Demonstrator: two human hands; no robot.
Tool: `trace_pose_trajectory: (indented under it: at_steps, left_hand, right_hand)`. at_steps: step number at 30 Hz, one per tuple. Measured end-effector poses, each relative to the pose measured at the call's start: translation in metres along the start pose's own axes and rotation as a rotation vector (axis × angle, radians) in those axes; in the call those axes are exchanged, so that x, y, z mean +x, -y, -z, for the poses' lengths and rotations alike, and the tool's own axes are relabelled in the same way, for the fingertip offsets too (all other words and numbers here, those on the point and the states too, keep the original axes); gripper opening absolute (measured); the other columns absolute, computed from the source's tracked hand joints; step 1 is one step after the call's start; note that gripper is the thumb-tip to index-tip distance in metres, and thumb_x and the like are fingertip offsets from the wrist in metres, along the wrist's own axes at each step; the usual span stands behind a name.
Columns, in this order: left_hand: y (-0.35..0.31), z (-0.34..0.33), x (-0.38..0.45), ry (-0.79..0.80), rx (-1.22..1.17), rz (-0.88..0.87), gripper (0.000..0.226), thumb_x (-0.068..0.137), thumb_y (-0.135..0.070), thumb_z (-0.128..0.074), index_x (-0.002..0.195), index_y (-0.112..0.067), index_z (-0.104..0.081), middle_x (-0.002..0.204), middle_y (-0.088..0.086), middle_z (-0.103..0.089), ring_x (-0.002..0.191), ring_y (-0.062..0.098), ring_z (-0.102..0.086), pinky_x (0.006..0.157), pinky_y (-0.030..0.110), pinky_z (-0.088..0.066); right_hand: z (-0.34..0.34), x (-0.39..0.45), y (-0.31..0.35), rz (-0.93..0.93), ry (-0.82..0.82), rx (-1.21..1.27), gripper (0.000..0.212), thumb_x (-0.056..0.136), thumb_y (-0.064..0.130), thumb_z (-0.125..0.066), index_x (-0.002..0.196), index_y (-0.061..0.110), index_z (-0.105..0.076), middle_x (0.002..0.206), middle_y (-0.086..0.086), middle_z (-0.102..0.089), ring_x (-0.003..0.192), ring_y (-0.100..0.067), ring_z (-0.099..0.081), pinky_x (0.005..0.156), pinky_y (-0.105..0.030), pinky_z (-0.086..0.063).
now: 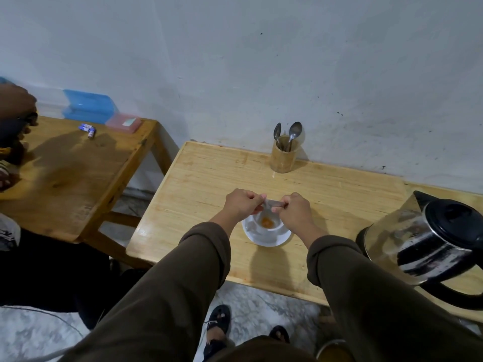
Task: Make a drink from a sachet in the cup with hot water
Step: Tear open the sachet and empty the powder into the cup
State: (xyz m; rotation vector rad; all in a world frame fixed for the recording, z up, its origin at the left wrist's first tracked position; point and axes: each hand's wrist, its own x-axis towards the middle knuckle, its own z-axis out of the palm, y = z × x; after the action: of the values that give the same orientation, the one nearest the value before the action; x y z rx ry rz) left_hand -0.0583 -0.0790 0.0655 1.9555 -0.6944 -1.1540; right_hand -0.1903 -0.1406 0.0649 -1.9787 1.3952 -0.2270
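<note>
A white cup point(273, 228) stands on a white saucer point(264, 240) near the front middle of the light wooden table point(209, 184). Orange powder point(266, 222) lies in the cup's bottom. Just above the cup, a small silvery sachet point(271, 203) is stretched between my two hands. My left hand point(243, 203) pinches its left end and my right hand point(294, 210) pinches its right end. A steel and black electric kettle point(428, 244) sits at the table's right side, lid closed.
A wooden holder point(283, 158) with two spoons point(294, 134) stands at the back by the wall. A second table point(70, 173) at the left carries blue and pink boxes point(88, 107) and a small tube; another person's hand point(15, 103) is there.
</note>
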Motion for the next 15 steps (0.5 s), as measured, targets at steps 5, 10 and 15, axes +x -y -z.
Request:
trace_pose_trajectory:
  at_steps: [5,10,15]
  left_hand:
    - [0.0030,0.0021,0.0000,-0.005,-0.010,0.011,0.037,0.085,-0.038,-0.065,0.095,-0.004,-0.075,0.097,0.016,-0.077,0.093,0.023,-0.074,0.096,0.034,-0.055]
    - [0.0046,0.0024,0.0009,0.000,-0.013,0.034,0.027,0.086,-0.036,-0.064,0.073,-0.013,-0.070,0.080,0.009,-0.073,0.091,0.024,-0.073,0.095,0.035,-0.055]
    - [0.0050,0.0035,-0.0006,0.001,-0.038,0.008,0.034,0.089,-0.029,-0.062,0.100,0.002,-0.072,0.097,0.019,-0.074,0.086,0.023,-0.070,0.093,0.034,-0.056]
  right_hand:
    - [-0.0025,0.0020,-0.0026,0.042,0.005,0.007,0.022,0.083,0.017,-0.068,0.080,-0.005,-0.065,0.082,-0.005,-0.047,0.081,-0.019,-0.046,0.072,-0.025,-0.032]
    - [-0.0039,0.0050,-0.0017,0.053,0.075,-0.055,0.015,0.084,0.010,-0.064,0.075,-0.002,-0.059,0.092,-0.008,-0.044,0.085,-0.022,-0.046,0.074,-0.027,-0.033]
    - [-0.0058,0.0079,-0.0025,0.023,0.075,-0.079,0.015,0.084,0.008,-0.063,0.093,-0.004,-0.064,0.092,-0.005,-0.044,0.088,-0.023,-0.048,0.075,-0.025,-0.036]
